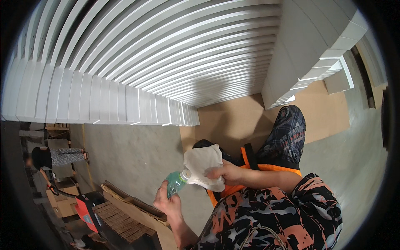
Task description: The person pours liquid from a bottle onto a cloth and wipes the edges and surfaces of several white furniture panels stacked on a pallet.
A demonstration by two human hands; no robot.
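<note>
Left hand (168, 203) of the wearer, in the head view, curls round a translucent green plastic bottle (173, 188), thumb on one side and fingers on the other. The bottle is tilted, its white-capped neck (185, 175) pointing up and to the right, toward a cream-white cloth (203, 160). To the right of the bottle, the right hand (225, 172) pinches that cloth, with some of its fingertips hidden in the folds. The neck overlaps the cloth's edge in this view; whether the two touch cannot be told.

Right of the bottle and beyond the cloth are the wearer's dark plaid trousers (283, 135) and an orange garment (280, 168) with black trim. Ahead of the bottle rise closely spaced rows of white panels (187, 54), and a brown cardboard sheet (327, 118) lies on the concrete floor (137, 154) ahead and to the right.

Well to the left of the bottle, a co-worker (43, 158) in a black top and grey patterned trousers reaches toward the handle of a red-and-black pallet truck (86, 214). Between that truck and the bottle lies long folded cardboard (132, 203).
</note>
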